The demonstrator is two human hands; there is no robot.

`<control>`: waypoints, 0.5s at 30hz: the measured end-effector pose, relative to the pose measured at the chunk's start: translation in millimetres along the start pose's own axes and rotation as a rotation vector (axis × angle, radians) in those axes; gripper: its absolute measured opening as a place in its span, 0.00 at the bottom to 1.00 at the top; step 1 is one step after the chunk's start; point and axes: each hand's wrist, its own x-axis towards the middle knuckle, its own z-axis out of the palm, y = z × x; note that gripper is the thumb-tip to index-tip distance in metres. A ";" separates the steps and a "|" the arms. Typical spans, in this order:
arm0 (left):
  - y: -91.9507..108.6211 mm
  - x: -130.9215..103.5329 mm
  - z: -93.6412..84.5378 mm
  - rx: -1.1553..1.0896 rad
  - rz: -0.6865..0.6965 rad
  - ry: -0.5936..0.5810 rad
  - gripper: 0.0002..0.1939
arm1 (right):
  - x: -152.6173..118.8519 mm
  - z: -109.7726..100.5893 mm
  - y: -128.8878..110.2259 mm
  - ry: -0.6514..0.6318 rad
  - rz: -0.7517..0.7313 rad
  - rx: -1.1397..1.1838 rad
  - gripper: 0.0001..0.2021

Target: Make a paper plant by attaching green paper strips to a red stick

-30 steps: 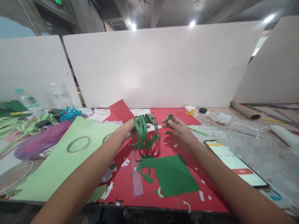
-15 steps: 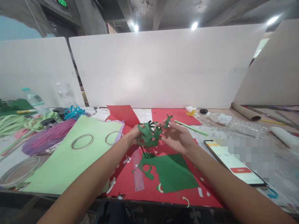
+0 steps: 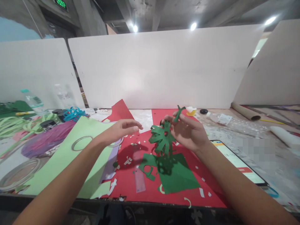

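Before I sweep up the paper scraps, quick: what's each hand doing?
Left hand: open and empty, fingers loosely curled.
Right hand: holding cut green paper strips.

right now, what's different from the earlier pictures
The left hand has let go of the green strip cluster and drawn away to the left, empty. The cluster has moved right and now hangs from the right hand, which still holds the small forked green piece. The ruler stayed put.
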 end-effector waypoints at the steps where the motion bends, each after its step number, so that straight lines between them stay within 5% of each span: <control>1: 7.0 -0.1 8.3 -0.001 0.042 0.001 0.16 | 0.3 1.4 -0.8 -0.018 -0.001 -0.013 0.04; 5: 29.4 8.5 32.1 0.061 0.148 0.092 0.21 | 5.9 2.9 -4.7 -0.111 0.014 -0.162 0.06; 15: 29.6 24.3 52.2 0.091 -0.021 -0.169 0.16 | 31.5 -0.8 -4.4 -0.368 0.085 -0.488 0.09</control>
